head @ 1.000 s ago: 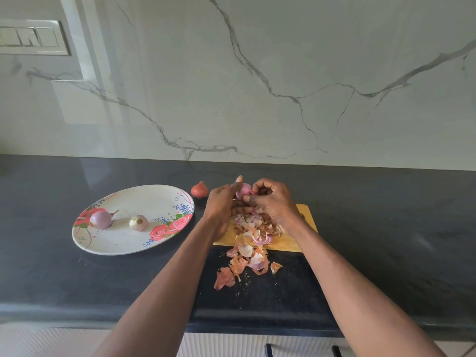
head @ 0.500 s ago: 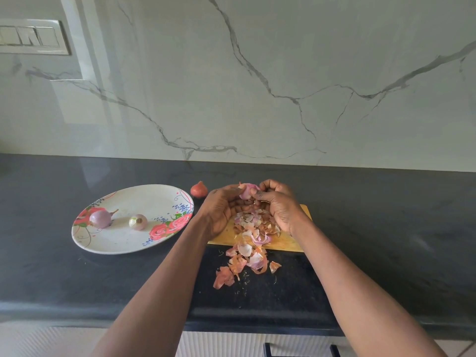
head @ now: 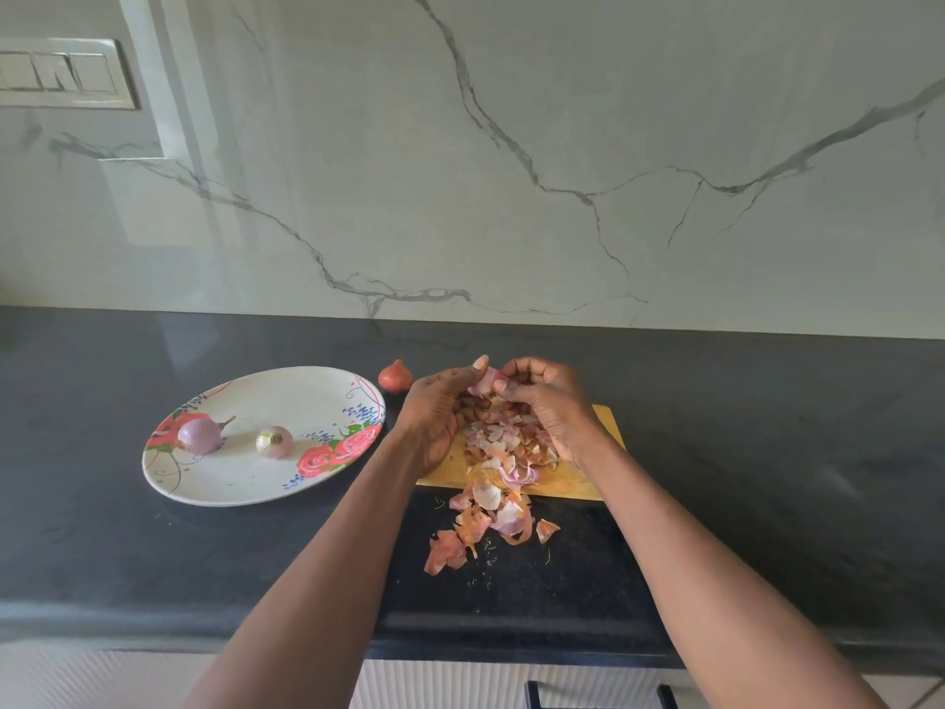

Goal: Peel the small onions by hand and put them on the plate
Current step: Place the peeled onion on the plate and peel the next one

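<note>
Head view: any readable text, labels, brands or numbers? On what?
None readable.
Floral plate: printed roses and blue sprigs only, no lettering.
Wall switch panel: plain rocker switches, no markings visible.
Wooden cutting board, marble backsplash and dark countertop: no print or labels.

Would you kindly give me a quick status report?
Both hands, left hand and right hand, gripping one onion above board. Two on plate. Nothing obstructing.
</note>
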